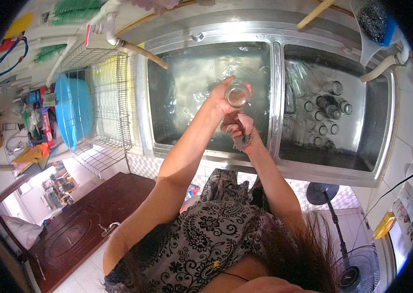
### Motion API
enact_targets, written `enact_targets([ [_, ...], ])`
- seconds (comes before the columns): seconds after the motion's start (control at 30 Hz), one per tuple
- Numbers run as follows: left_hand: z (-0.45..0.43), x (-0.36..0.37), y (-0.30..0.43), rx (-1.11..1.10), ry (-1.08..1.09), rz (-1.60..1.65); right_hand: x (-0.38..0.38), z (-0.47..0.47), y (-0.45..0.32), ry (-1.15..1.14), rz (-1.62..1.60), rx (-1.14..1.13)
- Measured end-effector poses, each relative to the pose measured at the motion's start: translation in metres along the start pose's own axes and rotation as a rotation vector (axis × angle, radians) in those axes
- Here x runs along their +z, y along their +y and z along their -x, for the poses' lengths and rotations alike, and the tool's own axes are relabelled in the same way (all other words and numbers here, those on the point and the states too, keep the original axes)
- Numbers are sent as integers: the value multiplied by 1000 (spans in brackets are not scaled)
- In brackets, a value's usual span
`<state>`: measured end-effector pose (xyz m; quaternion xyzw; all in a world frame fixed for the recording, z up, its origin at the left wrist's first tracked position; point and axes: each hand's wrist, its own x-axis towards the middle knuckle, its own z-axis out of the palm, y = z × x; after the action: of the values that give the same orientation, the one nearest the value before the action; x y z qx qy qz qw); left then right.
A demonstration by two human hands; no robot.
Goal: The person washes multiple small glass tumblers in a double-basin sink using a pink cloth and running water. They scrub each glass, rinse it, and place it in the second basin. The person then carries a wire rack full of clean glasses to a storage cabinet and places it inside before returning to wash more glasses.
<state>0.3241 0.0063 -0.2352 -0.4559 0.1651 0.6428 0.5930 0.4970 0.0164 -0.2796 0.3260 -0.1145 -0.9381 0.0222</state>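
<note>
Above the water in the left sink basin (pixel 157 121), my left hand (pixel 222 96) is wrapped around a clear glass jar (pixel 238 96). One round end of the jar faces up towards me. Just below it, on the side nearer my body, my right hand (pixel 247 141) grips a bunched pink and grey cloth (pixel 242 124). The cloth covers much of that hand. A small gap seems to separate cloth and jar. In the right sink basin (pixel 371 146) are several clear glass bottles (pixel 333 111), some upright and some lying on their sides.
A metal divider (pixel 276 99) separates the basins. Taps reach over the left basin (pixel 160 63) and the right basin (pixel 369 76). At left, a wire rack (pixel 122 99) stands beside a blue plastic basin (pixel 74 110). A scourer (pixel 372 23) sits in a holder at upper right.
</note>
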Motion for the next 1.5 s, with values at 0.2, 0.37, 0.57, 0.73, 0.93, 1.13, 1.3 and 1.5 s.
enact_targets([
  [0.2,-80,72,-104,579,-85,-474,-23,-1,-5,32,149,-28],
  [0.37,-237,106,-173,1240,307,-995,-22,-8,-9,-25,220,81],
  [0.57,-314,93,-159,1129,440,-1070,-16,-8,-2,-209,215,155],
  [0.73,-172,54,-140,1236,-136,-1266,-15,-7,5,-466,62,-41],
  [0.93,-34,-82,7,1434,441,-1527,7,15,-9,-237,461,-197],
  [1.13,-50,-188,69,591,759,-2644,23,23,-9,-116,94,-184],
  [1.3,-105,-237,93,415,618,-2541,35,13,-2,81,565,-377],
  [1.5,-59,-186,67,781,630,-2388,27,-12,-3,88,432,-527],
])
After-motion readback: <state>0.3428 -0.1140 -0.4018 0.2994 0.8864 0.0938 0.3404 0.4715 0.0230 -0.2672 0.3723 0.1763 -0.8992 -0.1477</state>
